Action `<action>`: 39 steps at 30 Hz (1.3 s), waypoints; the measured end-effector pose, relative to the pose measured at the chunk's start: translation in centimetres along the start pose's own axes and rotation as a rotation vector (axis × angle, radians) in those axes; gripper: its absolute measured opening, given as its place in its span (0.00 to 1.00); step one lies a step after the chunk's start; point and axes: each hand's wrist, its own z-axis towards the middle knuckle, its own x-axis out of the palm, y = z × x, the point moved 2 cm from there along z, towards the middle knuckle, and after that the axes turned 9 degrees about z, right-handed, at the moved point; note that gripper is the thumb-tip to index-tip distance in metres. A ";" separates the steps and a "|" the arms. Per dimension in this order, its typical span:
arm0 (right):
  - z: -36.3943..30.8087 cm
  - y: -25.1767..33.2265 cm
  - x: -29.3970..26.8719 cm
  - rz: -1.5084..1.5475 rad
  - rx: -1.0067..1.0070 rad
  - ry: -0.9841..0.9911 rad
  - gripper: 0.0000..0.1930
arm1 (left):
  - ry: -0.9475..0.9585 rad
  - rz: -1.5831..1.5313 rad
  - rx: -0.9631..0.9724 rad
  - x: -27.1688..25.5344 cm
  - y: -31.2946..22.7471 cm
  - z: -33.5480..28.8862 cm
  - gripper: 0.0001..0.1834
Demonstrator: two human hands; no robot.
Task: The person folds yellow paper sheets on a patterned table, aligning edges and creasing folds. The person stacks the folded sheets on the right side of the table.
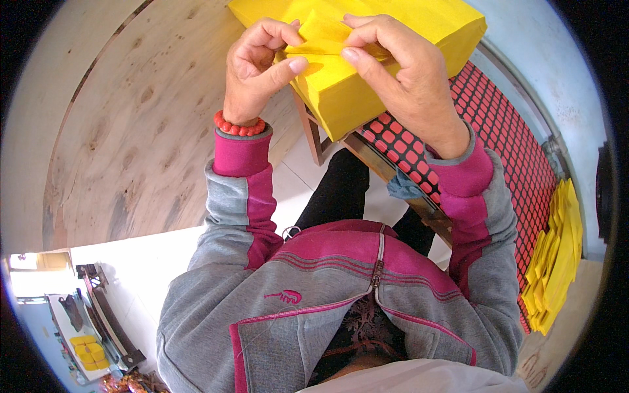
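A box-shaped yellow bag (347,98), apparently of soft fabric, stretches across the top of the view with a corner pointing down toward me. My left hand (252,69), a red beaded bracelet (239,124) at its wrist, has its fingers curled and its thumb against the bag's near edge, gripping a fold there. Opposite it, my right hand (413,72) pinches the same folded flap (318,33) between thumb and index finger. Some of the fabric behind my fingers is hidden.
Under the bag runs a bench with a red-and-black patterned cover (517,157). More folded yellow bags (553,262) are stacked at its right end. A large wooden board (144,131) fills the left side. A blue cloth (403,185) hangs near the bench's edge.
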 end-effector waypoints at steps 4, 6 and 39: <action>0.1 0.2 0.3 -0.064 -0.013 -0.066 0.05 | -0.069 -0.021 -0.016 0.4 0.0 0.1 0.13; 0.0 0.4 0.2 -0.100 -0.009 -0.070 0.05 | -0.106 0.014 -0.035 0.7 0.1 -0.2 0.15; -32.7 -4.8 1.7 -0.254 1.096 0.225 0.17 | -0.037 0.520 0.022 -3.9 2.4 0.3 0.10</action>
